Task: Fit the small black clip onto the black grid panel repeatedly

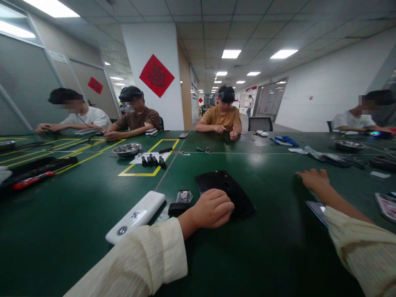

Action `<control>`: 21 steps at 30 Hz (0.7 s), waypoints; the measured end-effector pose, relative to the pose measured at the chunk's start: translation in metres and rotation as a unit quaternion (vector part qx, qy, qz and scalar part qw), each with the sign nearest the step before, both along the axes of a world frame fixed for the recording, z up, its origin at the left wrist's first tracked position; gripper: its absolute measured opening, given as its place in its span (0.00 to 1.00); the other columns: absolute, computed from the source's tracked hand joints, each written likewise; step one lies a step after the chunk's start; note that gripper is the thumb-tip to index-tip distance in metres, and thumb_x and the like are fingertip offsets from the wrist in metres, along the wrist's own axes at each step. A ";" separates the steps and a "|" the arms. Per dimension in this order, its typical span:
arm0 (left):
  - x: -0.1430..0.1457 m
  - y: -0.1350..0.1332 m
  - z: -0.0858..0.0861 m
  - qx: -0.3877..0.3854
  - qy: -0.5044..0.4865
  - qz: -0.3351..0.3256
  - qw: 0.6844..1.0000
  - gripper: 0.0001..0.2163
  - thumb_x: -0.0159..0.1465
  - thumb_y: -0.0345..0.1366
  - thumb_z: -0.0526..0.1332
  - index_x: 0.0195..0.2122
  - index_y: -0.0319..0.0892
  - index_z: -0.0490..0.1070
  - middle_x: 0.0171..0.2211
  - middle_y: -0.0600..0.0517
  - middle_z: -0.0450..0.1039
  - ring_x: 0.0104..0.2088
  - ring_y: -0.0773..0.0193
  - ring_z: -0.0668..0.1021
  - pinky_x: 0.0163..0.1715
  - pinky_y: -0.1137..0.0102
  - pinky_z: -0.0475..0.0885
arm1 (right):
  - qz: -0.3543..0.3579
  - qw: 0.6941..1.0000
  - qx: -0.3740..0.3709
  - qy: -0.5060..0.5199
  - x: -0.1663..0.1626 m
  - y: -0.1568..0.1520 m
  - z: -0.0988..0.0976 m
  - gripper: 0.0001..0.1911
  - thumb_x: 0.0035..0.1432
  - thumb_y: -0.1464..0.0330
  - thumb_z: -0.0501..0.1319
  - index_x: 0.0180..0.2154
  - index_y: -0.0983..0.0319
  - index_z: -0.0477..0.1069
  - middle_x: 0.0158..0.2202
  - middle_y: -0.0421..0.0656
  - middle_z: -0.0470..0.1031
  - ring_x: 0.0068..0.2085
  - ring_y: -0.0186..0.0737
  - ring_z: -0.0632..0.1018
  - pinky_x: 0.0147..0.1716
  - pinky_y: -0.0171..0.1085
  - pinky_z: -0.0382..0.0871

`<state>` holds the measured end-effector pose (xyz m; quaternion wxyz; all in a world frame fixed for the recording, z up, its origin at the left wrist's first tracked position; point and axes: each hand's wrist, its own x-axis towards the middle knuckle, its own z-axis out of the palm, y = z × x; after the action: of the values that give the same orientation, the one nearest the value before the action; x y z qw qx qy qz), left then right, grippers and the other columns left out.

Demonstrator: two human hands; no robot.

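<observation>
My left hand (212,208) is closed over the near left edge of a glossy black curved panel (225,185), its fingertips hidden from view. An oval opening shows in the panel's upper part. Out to the right, my right hand (314,181) reaches low over the table, thumb and fingers together at a tiny pale thing too small to name. Under that forearm lies a phone (317,211), partly covered by the sleeve. Beside my left wrist are a small black part (178,209) and a clear plastic bag (185,196). A white power bank (136,218) rests left of them.
On the green table (262,255) stand metal bowls (126,150) and several black parts (153,161) near yellow tape. Pliers (202,150), blue gloves (284,141), grey gloves (324,156) and another phone (385,206) lie farther out. Several people sit around the table.
</observation>
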<state>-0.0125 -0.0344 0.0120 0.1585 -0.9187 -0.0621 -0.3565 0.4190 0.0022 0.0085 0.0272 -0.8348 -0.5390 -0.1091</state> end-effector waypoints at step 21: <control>-0.002 0.004 -0.005 -0.025 0.045 0.009 0.999 0.09 0.60 0.31 0.50 0.40 0.40 0.66 0.36 0.49 0.73 0.38 0.64 0.72 0.42 0.67 0.67 | -0.028 0.997 -0.067 -0.028 -0.028 0.024 -0.004 0.18 0.56 0.70 0.49 0.40 0.68 0.75 0.43 0.59 0.72 0.48 0.53 0.69 0.39 0.44 0.55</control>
<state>-0.0140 -0.0306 0.0065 0.1416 -0.9369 -0.0715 -0.3116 0.3909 0.0264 0.0048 -0.0467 -0.8463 -0.5219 -0.0964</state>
